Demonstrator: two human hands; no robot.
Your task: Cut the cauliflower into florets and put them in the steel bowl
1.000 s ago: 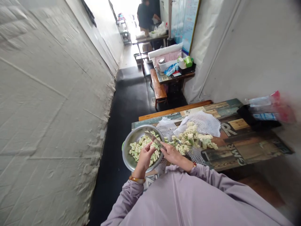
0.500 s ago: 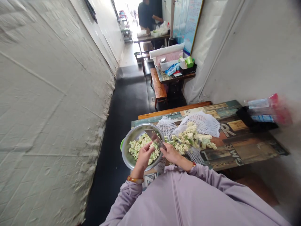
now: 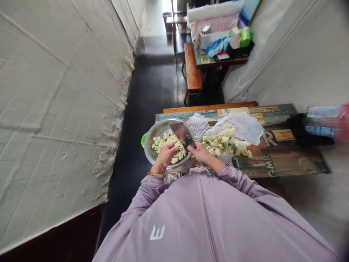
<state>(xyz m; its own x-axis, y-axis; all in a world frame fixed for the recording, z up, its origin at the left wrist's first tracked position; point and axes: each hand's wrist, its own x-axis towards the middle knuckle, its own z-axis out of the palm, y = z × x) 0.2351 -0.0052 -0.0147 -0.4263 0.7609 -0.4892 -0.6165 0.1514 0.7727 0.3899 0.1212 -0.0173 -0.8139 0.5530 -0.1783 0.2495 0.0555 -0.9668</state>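
A steel bowl (image 3: 149, 147) of cut cauliflower pieces (image 3: 160, 141) stands at the table's left end. My right hand (image 3: 201, 152) grips a cleaver (image 3: 182, 133) at the bowl's right side, its broad dark blade slanting over the bowl. Over the near part of the bowl, my left hand (image 3: 165, 155) has its fingers drawn together at a small cauliflower floret (image 3: 179, 146), close to the blade. The fingers partly hide that floret. Larger cauliflower chunks (image 3: 227, 139) lie on the table to the right of my right hand, on white foam netting (image 3: 247, 125).
Something green (image 3: 143, 139) shows beside the bowl's left rim. On the patterned wooden table (image 3: 283, 160), a black holder (image 3: 297, 127) with packets sits at the right end. Ahead are a wooden bench (image 3: 193, 69) and another loaded table (image 3: 209, 61). A pale wall (image 3: 68, 109) runs along the left.
The view has tipped downward, so the far person has left the picture. Both hands stay at the bowl with the cleaver over it.
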